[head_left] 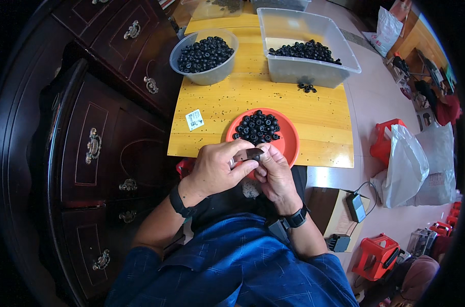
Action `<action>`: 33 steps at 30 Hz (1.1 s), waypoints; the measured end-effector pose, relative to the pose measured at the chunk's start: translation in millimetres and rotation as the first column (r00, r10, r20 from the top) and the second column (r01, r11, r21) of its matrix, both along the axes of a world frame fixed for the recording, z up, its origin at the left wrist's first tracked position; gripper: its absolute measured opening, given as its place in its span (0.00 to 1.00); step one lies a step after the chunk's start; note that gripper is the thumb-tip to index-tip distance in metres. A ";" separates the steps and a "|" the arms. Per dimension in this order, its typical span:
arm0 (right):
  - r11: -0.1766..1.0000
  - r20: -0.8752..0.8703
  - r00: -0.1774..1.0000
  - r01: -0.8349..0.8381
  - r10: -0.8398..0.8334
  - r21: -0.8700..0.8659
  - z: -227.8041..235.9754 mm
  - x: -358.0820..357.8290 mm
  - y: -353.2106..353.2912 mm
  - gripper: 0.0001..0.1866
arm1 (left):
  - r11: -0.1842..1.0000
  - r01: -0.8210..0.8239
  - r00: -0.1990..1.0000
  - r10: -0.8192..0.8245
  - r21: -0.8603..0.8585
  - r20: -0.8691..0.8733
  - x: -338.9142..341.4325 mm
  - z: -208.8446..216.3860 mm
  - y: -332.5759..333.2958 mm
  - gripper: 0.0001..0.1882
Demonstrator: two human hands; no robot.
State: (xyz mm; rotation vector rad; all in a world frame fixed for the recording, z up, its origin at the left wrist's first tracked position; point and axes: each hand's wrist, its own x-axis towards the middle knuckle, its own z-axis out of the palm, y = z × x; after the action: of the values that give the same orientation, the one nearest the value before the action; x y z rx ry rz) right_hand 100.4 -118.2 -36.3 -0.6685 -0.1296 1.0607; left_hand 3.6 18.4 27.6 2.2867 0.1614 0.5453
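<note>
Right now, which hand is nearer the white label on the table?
Left: the left hand is below and right of the white label in the picture; the right hand is farther right.

I count two bare hands, one left hand (214, 166) and one right hand (278, 179), with one small dark object (254, 155) between their fingers. There are one round orange-red plastic plate (289, 143), one round translucent plastic bowl (208, 78), one large rectangular translucent plastic bin (301, 70), two more clear plastic containers (281, 5) at the far edge, and one square white label (194, 119). The small round black pieces (258, 125) are too many for counting; about six lie loose beside the bin. Seven ornate metal handles (93, 146) are visible.
</note>
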 end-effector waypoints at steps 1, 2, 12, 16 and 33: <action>1.000 0.018 1.000 0.012 -0.012 -0.007 1.5 0.1 0.7 0.06 | 0.998 0.003 1.000 -0.003 -0.068 0.003 -0.3 -1.9 0.4 0.14; 1.000 0.037 0.999 0.023 -0.023 -0.012 2.3 0.0 1.4 0.05 | 0.998 0.003 1.000 -0.003 -0.067 0.003 -0.4 -1.4 -0.1 0.14; 1.000 -0.022 1.000 -0.013 0.013 -0.029 -5.6 1.4 0.1 0.08 | 0.998 0.056 0.989 -0.057 -0.010 -0.140 17.7 6.5 24.2 0.08; 0.998 -0.304 0.952 -0.032 0.045 0.049 -15.1 12.4 -5.0 0.13 | 0.945 -0.311 0.950 0.308 0.103 0.047 55.6 35.5 83.3 0.12; 0.974 -0.386 0.915 -0.029 0.117 0.225 -16.7 9.7 13.2 0.19 | 0.996 0.071 0.973 -0.056 0.060 -0.226 4.5 -24.9 -16.2 0.15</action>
State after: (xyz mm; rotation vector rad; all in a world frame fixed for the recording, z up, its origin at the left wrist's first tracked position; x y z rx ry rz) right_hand 110.1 -105.0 -53.0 -0.2432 0.0844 1.2155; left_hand 8.0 2.1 2.7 2.4070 0.1810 0.2616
